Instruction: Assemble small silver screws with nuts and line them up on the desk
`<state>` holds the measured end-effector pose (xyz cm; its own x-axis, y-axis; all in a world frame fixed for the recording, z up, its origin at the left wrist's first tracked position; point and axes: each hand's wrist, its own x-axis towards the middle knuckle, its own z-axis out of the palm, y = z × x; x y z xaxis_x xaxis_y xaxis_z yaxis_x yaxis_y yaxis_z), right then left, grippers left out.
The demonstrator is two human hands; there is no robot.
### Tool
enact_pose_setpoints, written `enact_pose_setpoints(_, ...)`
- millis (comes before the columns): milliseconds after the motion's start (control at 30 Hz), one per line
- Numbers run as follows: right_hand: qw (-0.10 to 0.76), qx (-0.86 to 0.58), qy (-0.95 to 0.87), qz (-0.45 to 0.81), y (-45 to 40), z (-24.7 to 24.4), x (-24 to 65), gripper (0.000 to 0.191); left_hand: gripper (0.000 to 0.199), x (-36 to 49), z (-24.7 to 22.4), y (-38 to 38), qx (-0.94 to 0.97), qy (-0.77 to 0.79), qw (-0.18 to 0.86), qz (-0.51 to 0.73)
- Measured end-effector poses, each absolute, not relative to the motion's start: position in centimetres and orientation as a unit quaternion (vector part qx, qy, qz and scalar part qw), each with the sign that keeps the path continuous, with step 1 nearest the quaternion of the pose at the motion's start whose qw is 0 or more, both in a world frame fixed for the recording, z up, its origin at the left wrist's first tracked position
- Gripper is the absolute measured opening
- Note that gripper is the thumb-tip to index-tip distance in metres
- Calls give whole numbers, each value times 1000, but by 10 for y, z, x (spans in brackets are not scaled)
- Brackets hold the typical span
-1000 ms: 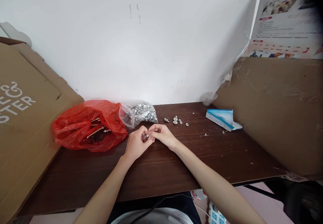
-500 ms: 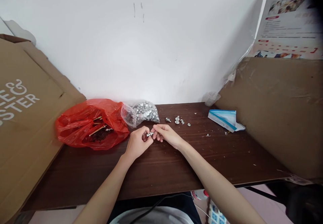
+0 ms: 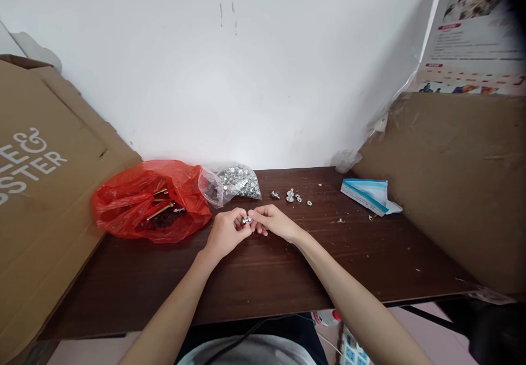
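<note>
A small silvery bolt (image 3: pixel 245 220) with a wide head sits between my hands, above the near middle of the table. The fingers of my left hand (image 3: pixel 227 232) are closed around its head end. From the other side, my right hand (image 3: pixel 273 222) pinches the bolt's tip with thumb and forefinger; whether a nut or washer is there is hidden by the fingertips. Just beyond my hands lie a loose bolt (image 3: pixel 275 195), a small cluster of bolts (image 3: pixel 290 195) and a few washers or nuts (image 3: pixel 309 203).
A red plastic bag (image 3: pixel 119 206) with brass-coloured and dark metal pieces lies open at left. Beside it is a clear bag of small metal parts (image 3: pixel 242 181). A blue and white packet (image 3: pixel 367 195) rests at right. Cardboard (image 3: pixel 460 178) walls both sides.
Both hands remain together at the bolt. My right fingertips have come closer to my left hand, covering more of the bolt's end. The view has shifted slightly.
</note>
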<state>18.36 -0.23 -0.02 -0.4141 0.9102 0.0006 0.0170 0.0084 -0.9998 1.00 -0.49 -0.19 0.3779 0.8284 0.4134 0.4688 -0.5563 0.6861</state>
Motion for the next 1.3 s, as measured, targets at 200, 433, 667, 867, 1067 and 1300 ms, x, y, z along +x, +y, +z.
enact_pose_setpoints(200,373,-390,-590,601,-3,1,186,43,11,10,0,-4,788,396,270,386)
enact_pose_setpoints(433,407,-385,-565,606,2,1,190,41,24,7,5,0,736,381,376,415)
enact_pose_setpoints(667,441,-359,-573,590,0,9,190,32,28,8,-1,2,704,391,404,434)
enact_pose_setpoints(867,419,-375,-561,608,0,6,190,36,25,8,-2,2,708,383,407,431)
enact_pose_setpoints(1067,437,-360,-571,594,1,6,192,32,25,9,-2,1,698,391,404,443)
enact_pose_setpoints(1300,418,-379,-568,599,2,5,194,30,26,9,-4,3,706,384,398,443)
